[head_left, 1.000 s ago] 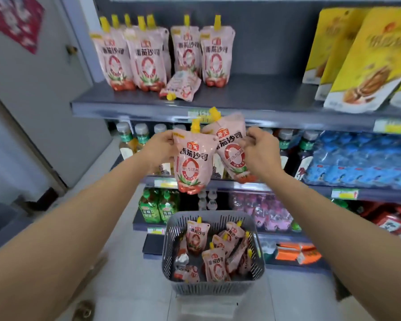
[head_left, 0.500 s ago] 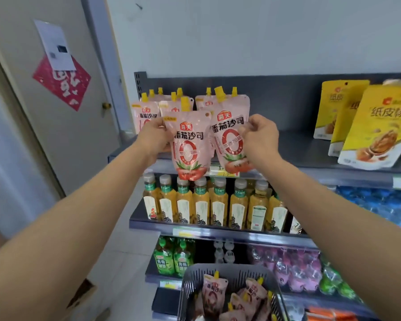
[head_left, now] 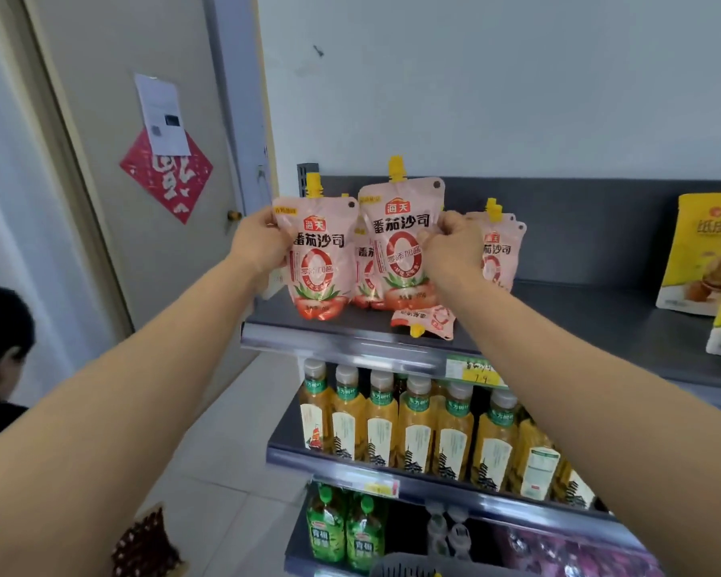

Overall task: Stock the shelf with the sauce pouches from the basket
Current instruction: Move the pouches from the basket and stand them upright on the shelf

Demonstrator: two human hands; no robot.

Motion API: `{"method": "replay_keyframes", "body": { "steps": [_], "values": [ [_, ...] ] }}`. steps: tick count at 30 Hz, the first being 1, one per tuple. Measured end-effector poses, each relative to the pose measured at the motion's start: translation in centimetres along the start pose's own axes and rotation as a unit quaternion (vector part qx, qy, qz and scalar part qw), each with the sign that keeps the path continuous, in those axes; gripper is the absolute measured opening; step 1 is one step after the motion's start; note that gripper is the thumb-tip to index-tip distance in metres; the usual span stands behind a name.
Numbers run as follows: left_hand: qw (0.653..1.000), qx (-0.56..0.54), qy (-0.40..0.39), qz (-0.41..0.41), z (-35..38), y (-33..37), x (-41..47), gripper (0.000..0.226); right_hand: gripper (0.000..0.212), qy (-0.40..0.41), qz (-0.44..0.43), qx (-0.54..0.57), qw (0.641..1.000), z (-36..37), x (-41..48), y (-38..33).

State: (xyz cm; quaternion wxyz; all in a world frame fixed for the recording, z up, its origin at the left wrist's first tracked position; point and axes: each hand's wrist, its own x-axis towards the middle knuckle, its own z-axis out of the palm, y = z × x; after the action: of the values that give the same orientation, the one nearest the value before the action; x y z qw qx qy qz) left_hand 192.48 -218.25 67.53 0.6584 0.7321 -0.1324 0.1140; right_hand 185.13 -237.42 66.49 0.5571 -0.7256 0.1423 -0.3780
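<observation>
Near the bottom edge I see the grey plastic basket's rim. My left hand pinches one pink spouted sauce pouch, my right hand another, both over the grey top shelf. I judge it's the placing step: set them upright; open room lies right, a fallen pouch near the lip.

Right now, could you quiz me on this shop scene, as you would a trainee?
1. True or false: each hand holds one tomato sauce pouch.
2. What lies flat at the top shelf's front? A) a bottle B) a pouch C) a bag
3. What colour are the pouch spouts?

Key:
1. True: left hand grips the left pouch, right hand the right pouch.
2. B: fallen pouch on the top shelf.
3. Yellow.
</observation>
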Motion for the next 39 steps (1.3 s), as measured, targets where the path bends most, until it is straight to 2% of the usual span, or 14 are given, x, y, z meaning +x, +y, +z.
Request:
{"method": "replay_keyframes", "body": {
  "steps": [5,9,11,13,15,18,23,27,31,39],
  "values": [
    [0.999,0.018,0.023,-0.019,-1.4,-1.9,2.7,0.016,0.013,0.002,0.021,0.013,1.0,4.4,1.0,1.0],
    [0.999,0.027,0.021,-0.026,-1.9,-3.7,4.7,0.01,0.026,-0.011,0.047,0.029,0.998,6.5,2.0,2.8],
    [0.999,0.027,0.013,-0.03,-1.7,-4.4,5.6,0.008,0.021,-0.013,0.059,0.028,0.998,7.3,2.5,3.9],
    [0.999,0.031,0.004,-0.032,-1.5,-5.2,6.5,0.007,0.008,-0.014,0.073,0.038,0.997,7.9,2.9,4.8],
    [0.998,0.04,-0.003,-0.037,-1.1,-6.0,7.3,0.007,0.007,-0.012,0.078,0.045,0.996,8.5,3.2,5.7],
    [0.999,0.035,-0.018,-0.037,-0.4,-7.2,8.2,0.009,0.026,-0.01,0.082,0.031,0.996,9.1,3.8,6.8],
    [0.998,0.025,-0.04,-0.036,0.3,-8.6,9.2,0.013,0.04,-0.024,0.093,0.04,0.995,9.7,4.4,8.4],
    [0.996,0.022,-0.069,-0.051,0.1,-9.1,9.9,0.014,0.029,-0.055,0.072,-0.011,0.996,8.6,4.7,8.5],
    [0.984,0.066,-0.141,-0.085,-0.4,-10.1,9.5,0.036,0.021,-0.105,0.073,-0.027,0.991,7.6,4.7,8.4],
    [0.99,0.067,-0.1,-0.07,0.4,-10.3,9.1,0.036,0.023,-0.112,0.08,-0.025,0.99,7.5,4.4,8.1]
  ]
}}
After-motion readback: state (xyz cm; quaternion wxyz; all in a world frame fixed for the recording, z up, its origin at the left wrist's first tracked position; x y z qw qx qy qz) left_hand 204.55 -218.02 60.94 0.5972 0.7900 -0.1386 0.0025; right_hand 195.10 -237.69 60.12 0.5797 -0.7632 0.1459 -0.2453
